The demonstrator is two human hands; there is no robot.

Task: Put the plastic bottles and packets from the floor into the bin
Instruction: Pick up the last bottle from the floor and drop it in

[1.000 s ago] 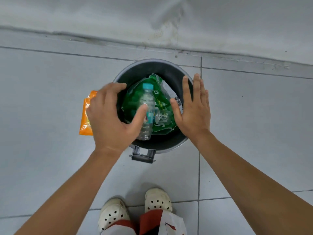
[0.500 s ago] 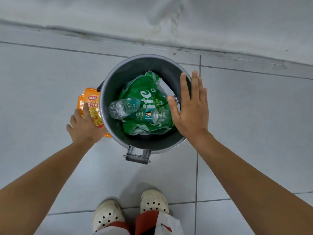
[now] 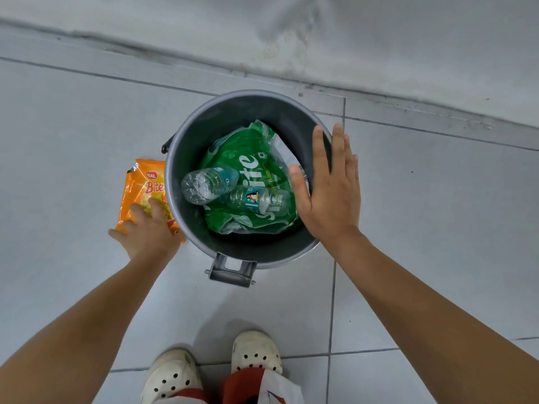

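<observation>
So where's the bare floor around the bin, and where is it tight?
Bare tile lies right of the bin, beyond the right hand, and between its handle and the shoes. Tight on the left: orange packet and left hand against the bin.

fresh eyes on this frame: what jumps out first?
The dark bin in the middle of the tiled floor, holding a green wrapper with two clear bottles lying on top. Next, the orange packet on the floor just left of the bin, with the left hand reaching down onto its near end. The right hand hangs open and flat over the bin's right rim.
</observation>
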